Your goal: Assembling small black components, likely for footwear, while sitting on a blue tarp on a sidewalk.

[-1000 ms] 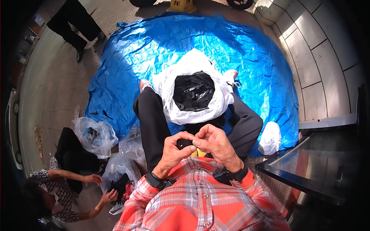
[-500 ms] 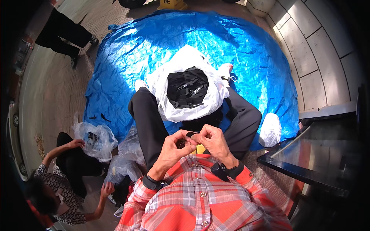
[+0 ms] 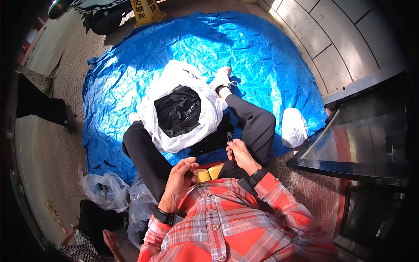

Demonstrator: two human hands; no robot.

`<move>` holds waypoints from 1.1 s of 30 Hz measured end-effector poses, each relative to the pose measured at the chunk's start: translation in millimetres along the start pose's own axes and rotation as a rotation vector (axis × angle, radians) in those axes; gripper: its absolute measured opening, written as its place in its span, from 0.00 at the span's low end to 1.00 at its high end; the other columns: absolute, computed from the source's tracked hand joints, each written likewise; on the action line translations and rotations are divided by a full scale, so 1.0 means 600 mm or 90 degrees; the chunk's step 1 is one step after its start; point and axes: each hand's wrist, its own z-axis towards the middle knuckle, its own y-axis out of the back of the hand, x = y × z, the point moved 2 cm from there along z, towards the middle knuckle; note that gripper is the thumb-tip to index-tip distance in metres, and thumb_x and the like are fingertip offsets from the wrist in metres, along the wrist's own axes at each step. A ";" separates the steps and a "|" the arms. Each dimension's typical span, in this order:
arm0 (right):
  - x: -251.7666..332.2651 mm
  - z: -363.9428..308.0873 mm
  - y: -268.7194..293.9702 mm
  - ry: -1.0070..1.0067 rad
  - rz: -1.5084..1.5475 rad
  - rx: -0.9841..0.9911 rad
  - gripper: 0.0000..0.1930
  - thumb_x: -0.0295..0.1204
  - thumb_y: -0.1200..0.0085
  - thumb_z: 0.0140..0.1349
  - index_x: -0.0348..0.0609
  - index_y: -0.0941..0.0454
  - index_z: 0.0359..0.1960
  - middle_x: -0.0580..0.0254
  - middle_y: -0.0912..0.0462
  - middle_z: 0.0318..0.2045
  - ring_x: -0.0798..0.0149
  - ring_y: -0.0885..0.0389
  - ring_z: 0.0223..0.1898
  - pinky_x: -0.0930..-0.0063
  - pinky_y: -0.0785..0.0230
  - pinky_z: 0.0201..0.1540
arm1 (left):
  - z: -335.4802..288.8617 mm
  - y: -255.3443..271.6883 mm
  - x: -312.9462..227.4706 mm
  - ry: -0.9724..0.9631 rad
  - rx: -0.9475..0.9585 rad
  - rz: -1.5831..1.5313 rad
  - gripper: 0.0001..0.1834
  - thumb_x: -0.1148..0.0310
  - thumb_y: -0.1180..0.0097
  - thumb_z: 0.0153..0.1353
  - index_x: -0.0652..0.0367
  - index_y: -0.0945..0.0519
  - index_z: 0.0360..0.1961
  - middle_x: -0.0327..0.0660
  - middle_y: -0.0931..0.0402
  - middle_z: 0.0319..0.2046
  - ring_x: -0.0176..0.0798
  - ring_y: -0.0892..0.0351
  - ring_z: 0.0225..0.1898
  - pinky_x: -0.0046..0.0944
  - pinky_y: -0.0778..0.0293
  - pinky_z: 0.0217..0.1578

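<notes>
My right hand (image 3: 241, 155) is closed on a narrow black strip (image 3: 230, 137) that sticks up past the fingers, above my right thigh. Further left, over my lap, my left hand (image 3: 176, 180) has its fingers curled around small dark pieces (image 3: 189, 174), mostly hidden by the palm. Ahead of both hands, an open white plastic bag (image 3: 212, 114) stands between my legs, filled with many flat black strips (image 3: 178, 110). More black pieces (image 3: 210, 142) lie in a heap between the bag and my lap.
Under the bag spreads a crumpled blue tarp (image 3: 257, 56). A tied white bag (image 3: 294, 127) sits at its right, beside a dark glass-topped table (image 3: 345, 168). Yellow blocks (image 3: 203, 175) are at my lap. Clear plastic bags (image 3: 104, 192) and a co-worker's hand (image 3: 110, 240) are at the left.
My hands were together, fingertips meeting over a small black piece; now they are apart. The right has gone forward with the black strip. The whole view has turned.
</notes>
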 end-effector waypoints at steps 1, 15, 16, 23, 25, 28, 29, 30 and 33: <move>-0.013 0.042 0.015 0.005 -0.028 -0.030 0.09 0.30 0.59 0.64 0.36 0.34 0.40 0.53 0.25 0.32 0.66 0.24 0.28 0.75 0.31 0.25 | -0.002 0.005 -0.002 0.026 0.019 -0.033 0.11 0.76 0.58 0.61 0.64 0.30 0.44 0.42 0.27 0.35 0.33 0.30 0.30 0.30 0.33 0.31; 0.187 0.119 -0.217 0.654 -0.561 0.023 0.08 0.18 0.52 0.50 0.36 0.28 0.34 0.47 0.27 0.31 0.48 0.27 0.34 0.62 0.33 0.37 | -0.038 0.035 -0.022 0.031 0.065 -0.156 0.09 0.81 0.55 0.56 0.69 0.26 0.38 0.47 0.25 0.33 0.36 0.23 0.32 0.30 0.25 0.36; 0.188 0.141 -0.224 0.694 -0.595 -0.003 0.09 0.18 0.50 0.49 0.37 0.28 0.35 0.47 0.29 0.33 0.47 0.27 0.35 0.62 0.33 0.39 | -0.042 0.040 -0.025 0.025 0.060 -0.172 0.09 0.81 0.55 0.56 0.69 0.26 0.39 0.46 0.24 0.33 0.36 0.23 0.32 0.30 0.24 0.36; 0.203 0.171 -0.277 0.721 -0.860 0.058 0.10 0.21 0.45 0.48 0.39 0.28 0.34 0.52 0.33 0.32 0.52 0.30 0.37 0.63 0.33 0.38 | -0.059 0.086 -0.028 -0.046 0.015 -0.233 0.09 0.83 0.54 0.55 0.69 0.25 0.37 0.46 0.24 0.32 0.37 0.22 0.31 0.31 0.23 0.35; 0.211 0.167 -0.281 0.774 -0.907 0.061 0.07 0.22 0.47 0.48 0.39 0.29 0.30 0.54 0.32 0.31 0.52 0.30 0.37 0.62 0.32 0.36 | -0.056 0.089 -0.028 -0.060 0.028 -0.242 0.08 0.83 0.53 0.55 0.69 0.25 0.37 0.46 0.24 0.31 0.37 0.22 0.31 0.31 0.23 0.33; 0.228 0.137 -0.264 0.836 -0.891 0.051 0.06 0.20 0.48 0.44 0.41 0.28 0.27 0.57 0.31 0.31 0.54 0.31 0.36 0.63 0.34 0.37 | -0.051 0.083 -0.033 -0.044 0.036 -0.237 0.08 0.82 0.51 0.55 0.67 0.25 0.37 0.46 0.24 0.30 0.37 0.21 0.30 0.31 0.22 0.31; 0.237 0.126 -0.258 0.869 -0.829 0.004 0.06 0.20 0.48 0.43 0.41 0.28 0.25 0.58 0.29 0.29 0.53 0.30 0.34 0.62 0.34 0.38 | -0.049 0.080 -0.034 -0.036 0.031 -0.235 0.08 0.81 0.50 0.55 0.67 0.25 0.37 0.46 0.24 0.30 0.37 0.21 0.30 0.31 0.22 0.30; 0.249 0.120 -0.254 0.873 -0.826 -0.001 0.06 0.20 0.48 0.43 0.41 0.28 0.25 0.58 0.29 0.29 0.53 0.30 0.34 0.62 0.34 0.38 | -0.047 0.076 -0.036 -0.027 0.026 -0.231 0.07 0.81 0.49 0.55 0.66 0.25 0.37 0.46 0.24 0.30 0.36 0.21 0.30 0.31 0.22 0.29; 0.264 0.106 -0.238 0.792 -0.610 0.065 0.06 0.20 0.47 0.43 0.38 0.29 0.25 0.58 0.25 0.24 0.56 0.26 0.29 0.65 0.33 0.36 | -0.048 0.055 -0.047 -0.030 0.010 -0.195 0.08 0.81 0.51 0.54 0.66 0.25 0.37 0.46 0.24 0.31 0.36 0.22 0.31 0.31 0.23 0.31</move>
